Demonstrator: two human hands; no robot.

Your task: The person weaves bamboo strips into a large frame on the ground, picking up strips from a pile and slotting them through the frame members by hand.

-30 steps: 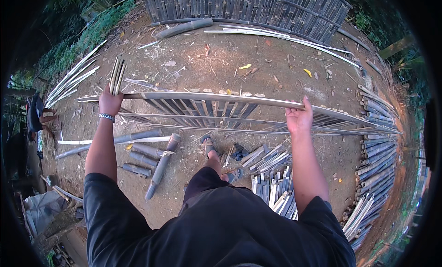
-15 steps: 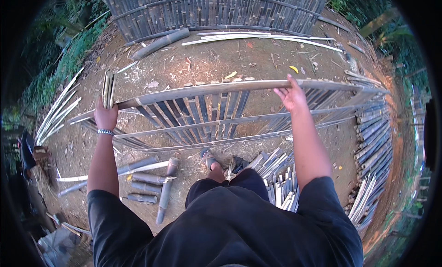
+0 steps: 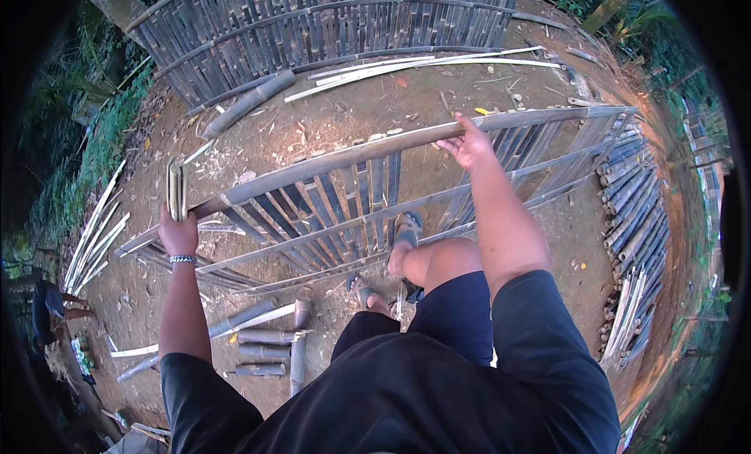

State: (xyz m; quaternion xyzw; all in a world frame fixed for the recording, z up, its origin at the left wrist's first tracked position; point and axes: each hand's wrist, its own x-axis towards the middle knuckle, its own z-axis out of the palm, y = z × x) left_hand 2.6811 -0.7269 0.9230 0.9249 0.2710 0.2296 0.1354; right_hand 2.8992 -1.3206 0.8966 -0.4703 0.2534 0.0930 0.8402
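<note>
A bamboo fence panel (image 3: 336, 170) stretches across in front of me, its long top rail running from the lower left to the upper right. My left hand (image 3: 179, 235) is closed around a short bundle of split bamboo slats (image 3: 177, 192), held upright against the rail near its left end. Farther along, my right hand (image 3: 469, 147) straddles the top rail, one digit over its far side and the other fingers loosely curled on the near side. Dark upright slats hang below the rail, crossed by thinner rails. My right foot (image 3: 407, 228) shows through a gap between them.
A larger bamboo fence (image 3: 328, 31) stands at the back. Pale bamboo strips (image 3: 422, 63) and a thick pole (image 3: 249, 104) lie before it. Bamboo poles (image 3: 635, 207) are stacked at the right. Cut bamboo pieces (image 3: 264, 351) lie near my left. A person (image 3: 51, 307) is at the far left.
My right leg has come forward to the panel. My view has shifted, and the panel slopes up more toward the right. Both hands keep their places on it.
</note>
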